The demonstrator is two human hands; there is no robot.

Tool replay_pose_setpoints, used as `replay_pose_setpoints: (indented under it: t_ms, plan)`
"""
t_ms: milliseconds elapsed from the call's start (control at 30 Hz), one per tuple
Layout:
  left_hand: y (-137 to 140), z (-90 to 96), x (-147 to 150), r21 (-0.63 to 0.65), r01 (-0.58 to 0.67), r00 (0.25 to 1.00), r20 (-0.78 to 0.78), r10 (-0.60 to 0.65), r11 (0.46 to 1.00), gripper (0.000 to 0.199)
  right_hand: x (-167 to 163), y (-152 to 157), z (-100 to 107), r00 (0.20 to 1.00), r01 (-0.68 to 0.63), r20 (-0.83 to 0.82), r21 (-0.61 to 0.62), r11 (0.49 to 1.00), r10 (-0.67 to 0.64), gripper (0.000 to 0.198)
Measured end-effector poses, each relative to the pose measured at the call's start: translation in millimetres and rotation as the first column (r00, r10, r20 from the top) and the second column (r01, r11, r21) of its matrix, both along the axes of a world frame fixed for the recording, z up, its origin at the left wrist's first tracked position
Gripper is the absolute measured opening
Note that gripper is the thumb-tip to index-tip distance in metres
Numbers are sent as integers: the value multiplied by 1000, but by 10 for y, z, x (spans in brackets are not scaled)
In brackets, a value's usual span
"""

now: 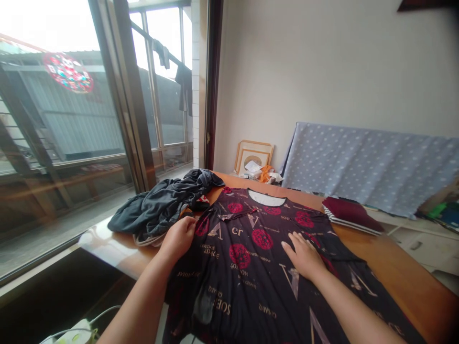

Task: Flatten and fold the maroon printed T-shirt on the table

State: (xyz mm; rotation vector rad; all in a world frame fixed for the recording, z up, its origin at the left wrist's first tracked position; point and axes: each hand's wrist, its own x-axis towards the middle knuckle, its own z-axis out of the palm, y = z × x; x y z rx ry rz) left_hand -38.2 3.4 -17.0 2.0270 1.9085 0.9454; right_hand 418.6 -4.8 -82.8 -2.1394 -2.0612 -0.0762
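A black T-shirt (pixel 261 267) with red round prints and pale lettering is spread over the table, its neckline at the far side. Its near part reaches past the bottom of the view. My left hand (pixel 181 235) is closed on the shirt's left edge, near the sleeve; the fingertips are partly hidden. My right hand (pixel 303 254) lies flat on the right half of the shirt, fingers apart. Just beyond my left hand sits a heap of dark clothes (pixel 158 208).
Folded clothes, maroon on top (pixel 351 215), are stacked at the table's (pixel 405 255) right edge. Behind stand a wooden frame (pixel 254 154) and a cabinet under a grey dotted cloth (pixel 358 165). A glass window (pixel 64 119) borders the left side. A white object with cables (pixel 77 332) is at lower left.
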Motion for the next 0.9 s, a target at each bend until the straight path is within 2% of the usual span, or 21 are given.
replay_pose_setpoints:
  t_ms: [100, 267, 400, 533, 667, 767, 900]
  plan:
    - [-376, -39, -8, 40, -57, 996, -62, 60, 998, 27, -55, -35, 48, 1000, 17, 16, 11, 1000, -18, 65]
    - [-906, -29, -20, 69, -145, 947, -279, 159, 987, 28, -218, -188, 223, 998, 60, 18, 47, 997, -61, 59]
    - [-1178, -29, -41, 53, -245, 903, -350, 248, 968, 37, -412, -480, 376, 994, -23, -110, 47, 999, 28, 59]
    - [-1293, -58, -15, 32, -262, 904, -343, 257, 964, 40, -648, -927, 454, 950, -144, -266, 93, 985, 164, 57]
    - [-1288, -77, 18, 12, -263, 913, -320, 253, 965, 29, -831, -1327, 460, 921, -171, -330, 132, 976, 206, 56]
    - [-1263, -67, 9, 7, -259, 930, -270, 251, 966, 26, -869, -1489, 414, 926, -170, -320, 113, 979, 198, 54]
    - [-1233, -39, -65, -42, -289, 950, -140, 280, 957, 33, -813, -1552, 296, 942, -158, -289, 61, 986, 169, 58]
